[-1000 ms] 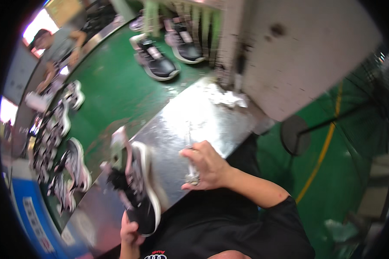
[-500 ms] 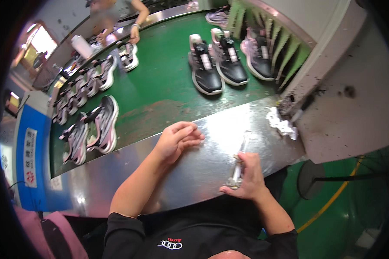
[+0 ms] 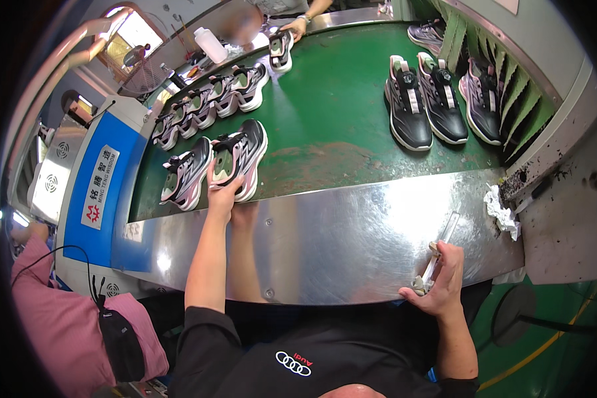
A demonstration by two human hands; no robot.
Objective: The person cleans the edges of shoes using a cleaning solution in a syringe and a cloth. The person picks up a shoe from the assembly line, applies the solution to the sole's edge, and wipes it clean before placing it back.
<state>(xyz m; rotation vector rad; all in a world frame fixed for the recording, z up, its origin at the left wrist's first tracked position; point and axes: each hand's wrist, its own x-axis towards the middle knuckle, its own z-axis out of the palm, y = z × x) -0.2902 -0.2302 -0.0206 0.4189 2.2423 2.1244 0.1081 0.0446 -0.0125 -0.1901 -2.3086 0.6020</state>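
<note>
My left hand [image 3: 223, 194] is closed around the heel of a black, grey and pink sneaker [image 3: 251, 147], its fingers on both sides of the heel. The sneaker rests at the near edge of the green belt, toe pointing away. Touching or close beside it on the left is a matching sneaker [image 3: 191, 171]. At the right, over the steel ledge [image 3: 331, 245], my right hand [image 3: 444, 282] grips a slim, clear and silvery tool [image 3: 431, 268] with pale metallic-looking ends; its exact kind cannot be made out. The thumb and fingers hold it at opposite ends.
Three sneakers [image 3: 442, 105] stand at the right by a green strip curtain [image 3: 521, 109]. A row of several sneakers [image 3: 222, 96] lines the far left. A co-worker's hand [image 3: 297, 28] touches another sneaker [image 3: 280, 53]. Crumpled white paper [image 3: 502, 212] lies on the ledge's right end.
My left hand has moved from above the ledge, left and forward, and taken hold of the sneaker's heel. My right hand keeps the tool. The view has turned left.
</note>
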